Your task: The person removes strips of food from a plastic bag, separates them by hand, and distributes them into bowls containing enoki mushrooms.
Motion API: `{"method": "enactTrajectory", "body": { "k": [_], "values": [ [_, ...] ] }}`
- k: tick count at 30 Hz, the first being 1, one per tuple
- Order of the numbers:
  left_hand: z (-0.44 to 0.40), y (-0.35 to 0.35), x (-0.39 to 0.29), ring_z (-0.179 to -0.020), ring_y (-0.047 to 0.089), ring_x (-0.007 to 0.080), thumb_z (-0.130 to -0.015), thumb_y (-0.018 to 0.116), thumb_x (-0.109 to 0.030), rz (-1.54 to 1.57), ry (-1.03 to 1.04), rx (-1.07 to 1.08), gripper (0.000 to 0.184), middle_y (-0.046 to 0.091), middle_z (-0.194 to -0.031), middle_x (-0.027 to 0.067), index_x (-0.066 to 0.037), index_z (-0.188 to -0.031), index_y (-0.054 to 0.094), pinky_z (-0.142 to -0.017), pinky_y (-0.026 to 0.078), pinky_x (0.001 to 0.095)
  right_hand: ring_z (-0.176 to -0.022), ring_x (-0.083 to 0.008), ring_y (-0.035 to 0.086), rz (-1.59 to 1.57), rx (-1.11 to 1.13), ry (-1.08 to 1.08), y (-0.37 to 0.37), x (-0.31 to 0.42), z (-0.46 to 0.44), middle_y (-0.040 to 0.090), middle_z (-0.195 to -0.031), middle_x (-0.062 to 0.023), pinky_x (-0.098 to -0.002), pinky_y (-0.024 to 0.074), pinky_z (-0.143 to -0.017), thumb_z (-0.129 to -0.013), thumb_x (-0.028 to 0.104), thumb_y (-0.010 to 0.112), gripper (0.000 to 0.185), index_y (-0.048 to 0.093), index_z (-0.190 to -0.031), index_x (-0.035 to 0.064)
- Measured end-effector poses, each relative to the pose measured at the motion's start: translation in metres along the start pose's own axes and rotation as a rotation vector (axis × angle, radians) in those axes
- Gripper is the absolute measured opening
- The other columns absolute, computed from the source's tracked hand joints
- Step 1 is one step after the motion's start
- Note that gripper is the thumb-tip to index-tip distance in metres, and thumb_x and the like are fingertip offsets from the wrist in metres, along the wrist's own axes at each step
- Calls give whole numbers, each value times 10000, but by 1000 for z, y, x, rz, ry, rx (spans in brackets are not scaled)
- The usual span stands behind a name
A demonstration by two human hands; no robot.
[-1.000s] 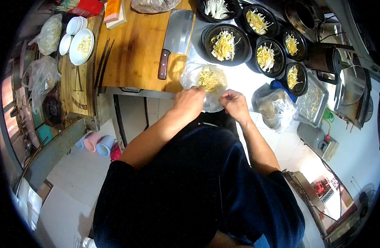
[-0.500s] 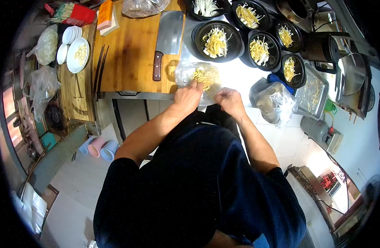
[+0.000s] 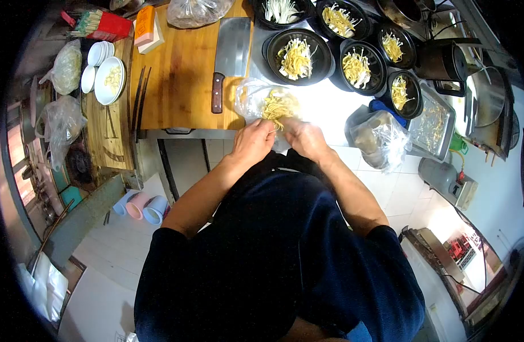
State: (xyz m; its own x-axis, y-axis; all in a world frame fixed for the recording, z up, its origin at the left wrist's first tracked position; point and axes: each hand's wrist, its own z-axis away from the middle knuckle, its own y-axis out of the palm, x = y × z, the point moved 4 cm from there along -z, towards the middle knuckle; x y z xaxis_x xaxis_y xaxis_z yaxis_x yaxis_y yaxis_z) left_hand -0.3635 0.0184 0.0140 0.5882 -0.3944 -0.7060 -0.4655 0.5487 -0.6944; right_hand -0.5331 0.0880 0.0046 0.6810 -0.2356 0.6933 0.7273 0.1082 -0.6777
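Observation:
A clear plastic bag (image 3: 247, 98) lies at the counter's front edge, with yellow strips (image 3: 278, 107) inside and at its mouth. My left hand (image 3: 254, 141) pinches some of the yellow strips at the near side of the bag. Close beside it, my right hand (image 3: 306, 138) is at the bag's right side, its fingers curled and blurred; what they hold is hidden. Beyond the bag, a black bowl (image 3: 321, 64) holds yellow strips over white enoki mushrooms. To the left, a cleaver (image 3: 233, 48) rests on the wooden board (image 3: 176, 85).
More black bowls (image 3: 371, 47) with mushrooms stand at the back right. A knotted plastic bag (image 3: 381, 139) and a metal tray (image 3: 446, 134) are at the right. Chopsticks (image 3: 141, 102) lie on the board's left edge, beside a white bowl (image 3: 104, 94) with pale pieces.
My right hand has moved left, closer to my left hand. The yellow strips now hang nearer my left fingers. The view has shifted slightly.

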Motion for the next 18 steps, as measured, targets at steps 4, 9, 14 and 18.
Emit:
{"method": "enactTrajectory", "body": {
  "k": [4,9,14,18],
  "values": [
    [3,-3,1,-873,693,425,-924,680,-163,61,-38,80,107,718,-955,172,-80,-986,656,-766,550,530,-888,-390,735,46,62,-18,10,-1,-4,755,-970,-189,-488,593,-803,-906,186,671,298,731,-1197,182],
    [7,8,17,-841,719,419,-922,723,-189,-67,20,202,168,743,-928,168,-70,-1030,676,-744,575,500,-854,-388,742,43,-45,-20,-2,2,-10,757,-963,-177,-488,599,-766,-885,190,702,399,679,-1283,164],
    [7,9,21,-873,724,455,-951,696,-215,-146,-179,345,355,753,-936,219,-33,-1253,655,-777,576,532,-731,-356,757,402,64,6,17,5,-26,768,-867,-174,-467,611,-682,-892,167,639,413,619,-1293,67],
    [0,-6,18,-896,728,454,-961,660,-181,-182,-431,317,632,750,-951,252,54,-1501,429,-841,571,549,-742,-346,765,427,72,17,25,-4,-45,765,-844,-187,-457,613,-685,-882,199,640,348,613,-1195,49]
  ]
}}
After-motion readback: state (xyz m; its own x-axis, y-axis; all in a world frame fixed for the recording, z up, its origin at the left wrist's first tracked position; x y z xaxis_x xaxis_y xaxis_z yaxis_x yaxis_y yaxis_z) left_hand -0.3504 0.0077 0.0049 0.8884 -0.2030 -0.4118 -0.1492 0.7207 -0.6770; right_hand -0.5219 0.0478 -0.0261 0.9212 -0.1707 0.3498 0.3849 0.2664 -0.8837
